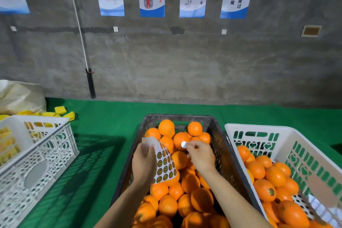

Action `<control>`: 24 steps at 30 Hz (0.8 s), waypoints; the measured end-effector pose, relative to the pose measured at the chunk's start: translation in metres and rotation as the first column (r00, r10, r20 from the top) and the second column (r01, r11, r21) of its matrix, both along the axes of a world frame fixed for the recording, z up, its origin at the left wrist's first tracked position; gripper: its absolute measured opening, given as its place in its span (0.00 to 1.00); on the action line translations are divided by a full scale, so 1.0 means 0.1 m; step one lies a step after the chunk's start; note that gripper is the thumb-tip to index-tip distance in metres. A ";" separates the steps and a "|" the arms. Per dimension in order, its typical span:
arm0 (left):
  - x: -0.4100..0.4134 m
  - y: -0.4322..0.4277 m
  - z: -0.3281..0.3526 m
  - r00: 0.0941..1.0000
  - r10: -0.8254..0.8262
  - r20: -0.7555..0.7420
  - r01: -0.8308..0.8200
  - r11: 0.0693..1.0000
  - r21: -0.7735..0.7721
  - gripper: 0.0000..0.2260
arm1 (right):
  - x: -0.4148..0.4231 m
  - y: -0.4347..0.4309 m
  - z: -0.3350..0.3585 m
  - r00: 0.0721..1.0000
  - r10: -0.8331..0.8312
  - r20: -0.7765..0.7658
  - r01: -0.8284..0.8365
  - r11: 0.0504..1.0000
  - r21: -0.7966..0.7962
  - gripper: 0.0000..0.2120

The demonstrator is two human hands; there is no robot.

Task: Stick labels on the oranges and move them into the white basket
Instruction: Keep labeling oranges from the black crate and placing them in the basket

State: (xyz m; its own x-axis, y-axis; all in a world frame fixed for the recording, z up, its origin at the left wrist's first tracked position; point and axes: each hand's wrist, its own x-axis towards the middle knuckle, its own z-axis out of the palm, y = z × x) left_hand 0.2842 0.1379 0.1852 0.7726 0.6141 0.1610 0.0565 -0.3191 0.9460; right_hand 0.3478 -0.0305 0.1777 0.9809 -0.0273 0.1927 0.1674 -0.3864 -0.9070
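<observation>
Both your forearms reach forward from the bottom edge over the dark crate [218, 136], which is heaped with oranges [167, 205]. Your left hand [143, 163] is raised with its back to the camera; its grip is closed on the label sheet [164, 164], pinching the upper end so the sheet hangs curved toward you, rows of round stickers showing. Your right hand [200, 155] sits just beside it, fingers curled, the grip narrow, thumb and forefinger pinching one round label [183, 144] with its white back facing you. The label is held above the oranges at the crate's far end; whether it touches one I cannot tell. To the right, the white basket [262, 130] holds more oranges, one with a sticker on it, its near end cut off by the frame. A second white basket [55, 146] stands at the left on the green tabletop [111, 116].
</observation>
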 end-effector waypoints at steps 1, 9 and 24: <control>0.00 0.01 0.00 1.000 0.011 0.010 -0.011 1.000 -0.014 0.10 | 0.03 -0.06 -0.01 1.000 -0.017 0.018 0.019 0.995 -0.101 0.12; 0.03 0.02 0.01 0.999 0.030 0.045 -0.028 0.998 -0.059 0.09 | 0.16 -0.28 -0.09 0.899 0.238 -0.368 -0.438 0.522 -0.732 0.06; 0.03 0.00 -0.01 1.000 -0.008 -0.017 0.007 1.000 -0.017 0.09 | 0.07 -0.22 -0.16 0.710 0.316 -0.629 -0.703 0.371 -0.607 0.07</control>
